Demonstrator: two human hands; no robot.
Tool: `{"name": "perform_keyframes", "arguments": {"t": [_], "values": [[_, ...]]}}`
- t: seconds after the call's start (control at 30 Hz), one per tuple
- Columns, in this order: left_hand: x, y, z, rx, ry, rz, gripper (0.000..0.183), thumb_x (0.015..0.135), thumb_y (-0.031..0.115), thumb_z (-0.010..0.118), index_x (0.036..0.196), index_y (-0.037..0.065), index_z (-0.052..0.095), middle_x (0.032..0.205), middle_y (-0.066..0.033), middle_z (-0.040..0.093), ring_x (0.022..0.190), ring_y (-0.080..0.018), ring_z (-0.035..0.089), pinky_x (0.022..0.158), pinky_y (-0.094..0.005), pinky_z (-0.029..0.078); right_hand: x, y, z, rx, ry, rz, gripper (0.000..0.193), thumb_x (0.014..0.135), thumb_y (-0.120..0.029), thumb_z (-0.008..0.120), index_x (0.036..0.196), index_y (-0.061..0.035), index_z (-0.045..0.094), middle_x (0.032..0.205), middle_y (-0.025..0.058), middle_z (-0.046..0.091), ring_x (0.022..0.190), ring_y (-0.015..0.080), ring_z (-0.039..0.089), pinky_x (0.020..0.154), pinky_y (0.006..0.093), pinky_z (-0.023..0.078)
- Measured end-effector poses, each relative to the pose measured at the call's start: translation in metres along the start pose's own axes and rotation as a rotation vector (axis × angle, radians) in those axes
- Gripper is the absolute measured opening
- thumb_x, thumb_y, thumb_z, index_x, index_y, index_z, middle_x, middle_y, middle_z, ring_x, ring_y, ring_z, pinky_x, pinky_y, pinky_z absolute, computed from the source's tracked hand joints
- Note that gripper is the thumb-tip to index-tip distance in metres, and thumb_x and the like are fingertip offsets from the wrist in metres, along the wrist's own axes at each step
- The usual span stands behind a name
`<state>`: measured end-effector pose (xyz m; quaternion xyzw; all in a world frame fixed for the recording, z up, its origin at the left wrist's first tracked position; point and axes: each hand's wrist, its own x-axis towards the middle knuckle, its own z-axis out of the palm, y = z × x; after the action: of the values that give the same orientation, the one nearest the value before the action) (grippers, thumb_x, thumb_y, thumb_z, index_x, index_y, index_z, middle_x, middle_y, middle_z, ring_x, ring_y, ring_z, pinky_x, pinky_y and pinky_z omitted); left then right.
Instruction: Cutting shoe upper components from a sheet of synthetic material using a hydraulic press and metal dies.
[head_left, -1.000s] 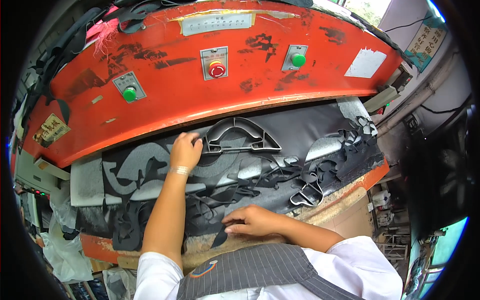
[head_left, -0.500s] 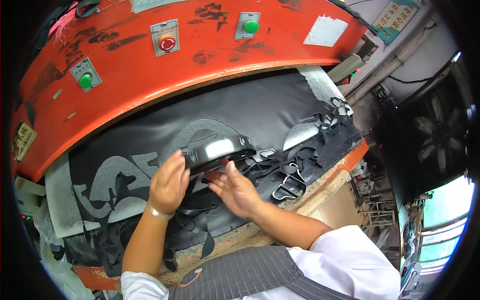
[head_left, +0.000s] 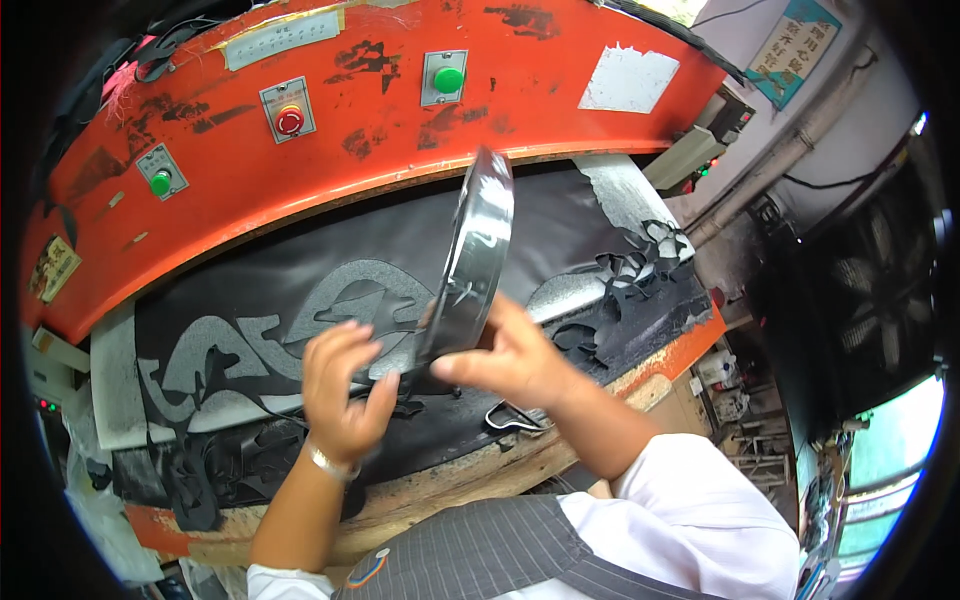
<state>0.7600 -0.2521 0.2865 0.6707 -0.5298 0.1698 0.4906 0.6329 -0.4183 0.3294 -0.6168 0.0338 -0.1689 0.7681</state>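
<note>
My right hand (head_left: 510, 360) grips the lower end of a curved steel cutting die (head_left: 472, 255) and holds it up on edge, above the black sheet material (head_left: 330, 255) on the press bed. Just to its left, my left hand (head_left: 340, 385) has its fingers spread beside the die's lower edge; whether it touches the die I cannot tell. Grey cut-out shapes (head_left: 230, 350) show through the black sheet below both hands.
A big orange press head (head_left: 400, 130) with a red button (head_left: 290, 120) and green buttons (head_left: 448, 78) hangs over the bed. Black offcut scraps (head_left: 640, 265) lie at the bed's right end and front left. A fan (head_left: 880, 290) stands at the right.
The die lay flat on the sheet a second ago. Both hands picked it up, and it now stands tilted on edge in my right hand.
</note>
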Motion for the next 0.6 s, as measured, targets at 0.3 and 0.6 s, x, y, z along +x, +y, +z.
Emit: {"name": "perform_keyframes", "arguments": {"t": [0.3,0.6], "values": [[-0.030,-0.023,0.172,0.219,-0.096,-0.583,0.028,0.080,0.012,0.061,0.107,0.005,0.057,0.123,-0.0140,0.060,0.119,-0.0319,0.052,0.104,-0.0442,0.031,0.029,-0.025,-0.162,-1.332,-0.526,0.019,0.063,0.074,-0.026,0.071,0.127,0.0018,0.049,0.108,0.0145,0.053,0.098,0.0313,0.057,0.083,0.0411,0.048],[-0.037,-0.011,0.188,0.128,-0.002,-0.697,0.028,0.083,0.010,0.056,0.108,0.001,0.048,0.116,-0.0165,0.065,0.124,-0.0293,0.051,0.108,-0.0422,0.028,0.045,0.036,-0.212,-1.394,-0.827,-0.221,0.058,0.073,-0.021,0.072,0.124,-0.0017,0.055,0.109,0.0121,0.055,0.110,0.0296,0.050,0.095,0.0391,0.043]]}}
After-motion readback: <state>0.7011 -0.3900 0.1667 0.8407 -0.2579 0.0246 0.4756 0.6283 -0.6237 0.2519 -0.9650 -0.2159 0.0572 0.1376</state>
